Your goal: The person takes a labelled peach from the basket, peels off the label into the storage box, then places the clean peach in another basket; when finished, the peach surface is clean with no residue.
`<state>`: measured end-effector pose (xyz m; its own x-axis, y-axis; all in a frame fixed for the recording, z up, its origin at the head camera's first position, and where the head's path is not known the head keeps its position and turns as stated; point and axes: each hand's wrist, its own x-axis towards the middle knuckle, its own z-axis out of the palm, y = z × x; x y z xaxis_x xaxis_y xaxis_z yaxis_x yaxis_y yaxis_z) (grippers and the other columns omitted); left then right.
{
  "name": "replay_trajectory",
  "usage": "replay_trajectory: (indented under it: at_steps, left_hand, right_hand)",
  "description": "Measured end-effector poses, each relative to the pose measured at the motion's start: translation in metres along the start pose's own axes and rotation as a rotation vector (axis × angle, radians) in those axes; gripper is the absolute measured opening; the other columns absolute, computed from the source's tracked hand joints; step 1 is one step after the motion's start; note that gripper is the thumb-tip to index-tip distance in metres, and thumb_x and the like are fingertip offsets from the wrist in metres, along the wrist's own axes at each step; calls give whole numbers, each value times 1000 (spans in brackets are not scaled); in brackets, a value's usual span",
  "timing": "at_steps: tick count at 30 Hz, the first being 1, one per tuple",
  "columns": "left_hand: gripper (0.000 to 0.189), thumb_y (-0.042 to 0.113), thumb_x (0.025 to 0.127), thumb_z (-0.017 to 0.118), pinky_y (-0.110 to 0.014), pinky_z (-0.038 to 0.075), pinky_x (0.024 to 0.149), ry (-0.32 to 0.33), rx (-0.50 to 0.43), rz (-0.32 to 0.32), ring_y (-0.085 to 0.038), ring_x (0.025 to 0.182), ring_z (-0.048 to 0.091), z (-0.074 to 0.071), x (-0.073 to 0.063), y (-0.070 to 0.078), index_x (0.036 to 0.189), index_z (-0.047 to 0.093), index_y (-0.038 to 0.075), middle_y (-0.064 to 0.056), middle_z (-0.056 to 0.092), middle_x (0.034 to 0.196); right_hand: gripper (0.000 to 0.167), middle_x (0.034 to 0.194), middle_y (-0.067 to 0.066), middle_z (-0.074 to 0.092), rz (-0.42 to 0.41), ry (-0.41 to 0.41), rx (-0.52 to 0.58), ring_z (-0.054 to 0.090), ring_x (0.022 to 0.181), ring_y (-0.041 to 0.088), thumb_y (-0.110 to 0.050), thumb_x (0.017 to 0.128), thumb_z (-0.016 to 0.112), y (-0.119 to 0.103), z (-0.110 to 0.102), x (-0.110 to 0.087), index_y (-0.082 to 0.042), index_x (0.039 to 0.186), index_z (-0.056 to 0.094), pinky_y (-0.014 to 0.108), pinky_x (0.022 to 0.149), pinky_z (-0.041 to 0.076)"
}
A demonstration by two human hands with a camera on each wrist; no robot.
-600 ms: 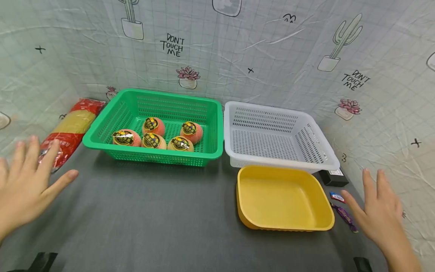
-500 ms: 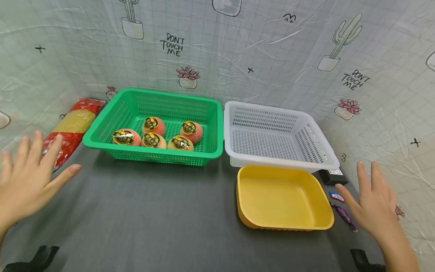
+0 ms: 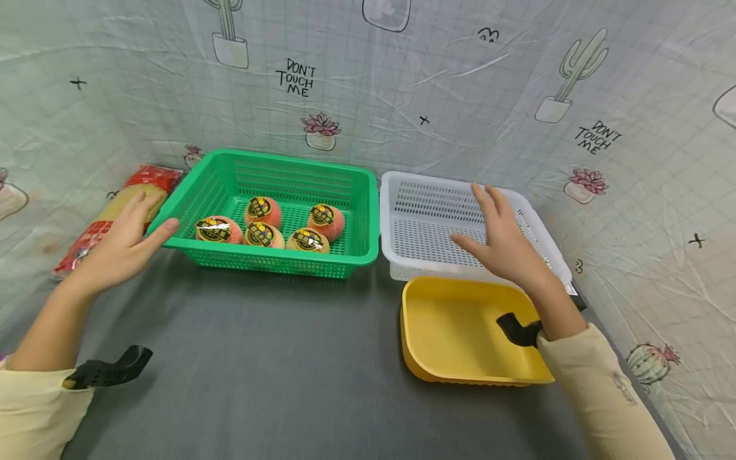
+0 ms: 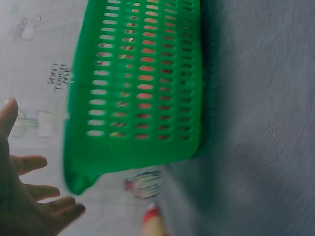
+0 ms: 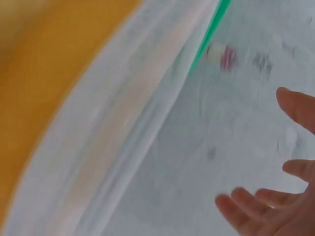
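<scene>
My left hand (image 3: 123, 249), fingers spread and holding nothing, is at the front left corner of the green basket (image 3: 276, 255). In the left wrist view its fingers are beside the end of that basket's rim (image 4: 78, 182). Inside the basket sit several round pink and cream fruits (image 3: 263, 213) with black and gold labels. My right hand (image 3: 500, 239), also with straight fingers and nothing held, is over the white basket (image 3: 425, 246). The right wrist view has its fingers spread beyond the white rim (image 5: 133, 123). The white basket has nothing in its visible part.
A yellow basin (image 3: 454, 332) stands in front of the white basket, partly under my right forearm. At far left lies a red and yellow plastic package (image 3: 103, 220). A black box (image 3: 577, 300) shows at the right. A printed sheet (image 3: 356, 83) hangs behind.
Both hands have moved forward and inward: the left to the green basket's corner, the right from the table's right side to over the white basket. The sleeves are now in view.
</scene>
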<state>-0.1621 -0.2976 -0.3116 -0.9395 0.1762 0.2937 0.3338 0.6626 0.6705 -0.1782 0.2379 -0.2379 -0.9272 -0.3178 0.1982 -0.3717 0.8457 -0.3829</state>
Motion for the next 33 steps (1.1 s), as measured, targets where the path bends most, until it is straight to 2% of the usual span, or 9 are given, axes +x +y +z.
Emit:
replay_trajectory:
  at_steps: [5, 9, 12, 17, 19, 23, 26, 30, 33]
  left_hand:
    - [68, 32, 100, 45, -66, 10, 103, 7, -199, -200, -42, 137, 4, 16, 4, -13, 149, 12, -2, -29, 2, 152]
    - [67, 36, 99, 49, -33, 30, 103, 13, -322, -297, -25, 134, 21, 24, 3, -23, 151, 18, 8, -21, 9, 152]
    - [62, 32, 99, 51, -12, 34, 86, 38, -388, -287, -13, 121, 32, 27, 1, -27, 151, 23, 14, -14, 21, 144]
    - [58, 25, 97, 55, -11, 35, 84, 88, -504, -287, -8, 116, 34, 28, -2, -27, 149, 31, 19, -3, 27, 138]
    - [58, 25, 96, 57, -11, 34, 85, 102, -536, -304, -10, 119, 32, 29, -2, -26, 149, 32, 20, -4, 24, 142]
    - [56, 19, 96, 58, -10, 34, 86, 132, -661, -290, -10, 121, 32, 30, -3, -27, 147, 35, 18, -5, 22, 144]
    - [51, 11, 95, 59, -11, 34, 86, 159, -793, -260, -8, 116, 36, 32, -3, -28, 142, 41, 16, -5, 25, 140]
    - [47, 9, 94, 59, -11, 34, 86, 168, -840, -243, -5, 113, 37, 32, -3, -27, 138, 43, 16, -4, 25, 139]
    - [46, 7, 94, 59, -11, 35, 85, 172, -863, -230, -2, 109, 42, 32, -3, -28, 136, 44, 15, -2, 32, 134]
  right_hand:
    - [70, 148, 17, 27, -64, -161, 150, 39, 126, 33, -27, 92, 65, -39, 32, 51, -7, 148, 28, 48, 96, 41]
    - [59, 141, 13, 41, -121, -280, 295, 48, 121, 28, -21, 92, 65, -64, 60, 79, -7, 142, 38, 39, 92, 46]
    - [57, 136, 16, 45, -149, -374, 346, 50, 120, 29, -18, 91, 66, -79, 80, 93, -7, 141, 41, 38, 92, 46]
    - [61, 134, 19, 44, -140, -519, 311, 55, 112, 25, -17, 88, 69, -96, 110, 110, -9, 142, 40, 33, 86, 47]
    - [63, 136, 16, 42, -132, -564, 260, 57, 98, 21, -16, 88, 69, -101, 119, 115, -11, 144, 39, 29, 79, 46]
    - [63, 143, 11, 36, -130, -619, 189, 47, 81, 19, -14, 91, 65, -108, 133, 123, -13, 146, 35, 28, 69, 39]
    - [62, 147, 10, 34, -133, -636, 175, 49, 104, 20, -14, 93, 62, -111, 145, 130, -11, 147, 33, 29, 82, 41]
    - [62, 150, 10, 30, -116, -648, 181, 31, 134, 23, -14, 94, 60, -113, 158, 138, -8, 148, 29, 33, 101, 34]
    - [61, 147, 11, 34, -83, -635, 207, 35, 131, 24, -14, 94, 61, -114, 164, 140, -9, 147, 32, 34, 100, 36]
